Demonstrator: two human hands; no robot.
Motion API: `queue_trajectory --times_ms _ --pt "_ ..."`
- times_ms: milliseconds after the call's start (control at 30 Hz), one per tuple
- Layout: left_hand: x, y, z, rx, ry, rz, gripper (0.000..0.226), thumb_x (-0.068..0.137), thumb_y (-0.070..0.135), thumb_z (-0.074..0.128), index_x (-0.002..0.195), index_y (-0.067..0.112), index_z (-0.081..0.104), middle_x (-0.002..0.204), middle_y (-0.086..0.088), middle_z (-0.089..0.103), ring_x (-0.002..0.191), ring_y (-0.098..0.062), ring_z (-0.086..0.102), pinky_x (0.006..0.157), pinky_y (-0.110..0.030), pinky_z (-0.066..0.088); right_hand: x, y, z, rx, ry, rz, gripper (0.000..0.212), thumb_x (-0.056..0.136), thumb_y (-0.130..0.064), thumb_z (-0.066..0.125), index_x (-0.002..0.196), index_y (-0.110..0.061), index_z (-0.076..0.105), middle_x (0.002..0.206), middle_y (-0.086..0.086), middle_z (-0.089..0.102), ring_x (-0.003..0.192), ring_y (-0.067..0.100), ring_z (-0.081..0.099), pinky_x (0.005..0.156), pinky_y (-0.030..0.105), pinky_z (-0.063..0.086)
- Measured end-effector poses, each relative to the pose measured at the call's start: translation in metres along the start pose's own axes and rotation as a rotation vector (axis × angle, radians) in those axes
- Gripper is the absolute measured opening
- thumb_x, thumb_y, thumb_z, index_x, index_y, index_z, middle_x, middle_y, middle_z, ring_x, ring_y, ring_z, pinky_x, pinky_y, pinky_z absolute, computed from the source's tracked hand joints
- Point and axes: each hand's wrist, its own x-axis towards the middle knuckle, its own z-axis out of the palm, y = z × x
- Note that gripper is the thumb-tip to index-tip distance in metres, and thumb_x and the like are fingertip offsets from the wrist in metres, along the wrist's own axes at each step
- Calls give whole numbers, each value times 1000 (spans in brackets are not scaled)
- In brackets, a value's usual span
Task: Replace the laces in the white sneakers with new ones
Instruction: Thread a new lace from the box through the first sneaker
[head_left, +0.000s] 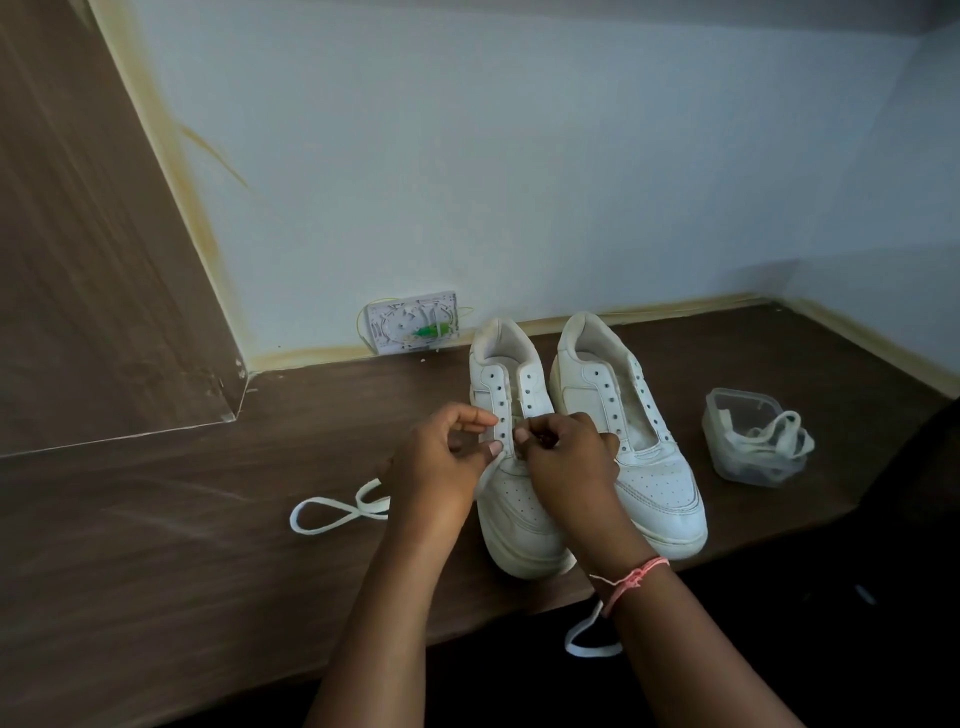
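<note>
You're lacing the left sneaker
Your left hand and right hand both pinch the white lace at its eyelets

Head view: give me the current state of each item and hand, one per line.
Left sneaker: upright on the table, upper eyelets empty, being laced near the bottom.
Right sneaker: upright, no lace.
Lace: threaded at the left sneaker, ends trailing over the table and its front edge.
Plastic container: open, holding laces.
Left hand: pinches the lace.
Right hand: pinches at the eyelets.
</note>
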Motion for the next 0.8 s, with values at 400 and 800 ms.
queue_trajectory --times_ms 400,800 --pt "-1 1 3 4 51 19 26 74 20 84 84 38 68 87 26 70 81 8 64 87 -47 53 2 -1 -3 64 -37 51 22 96 -34 58 112 -24 68 121 0 59 119 26 35 97 40 31" --pt "-3 2 -1 147 70 66 14 78 36 78 75 38 65 83 35 63 76 3 60 85 -50 51 -8 -4 -2 65 -27 42 15 93 -40 62 104 -33 68 107 -10 44 122 23 34 96 37 26"
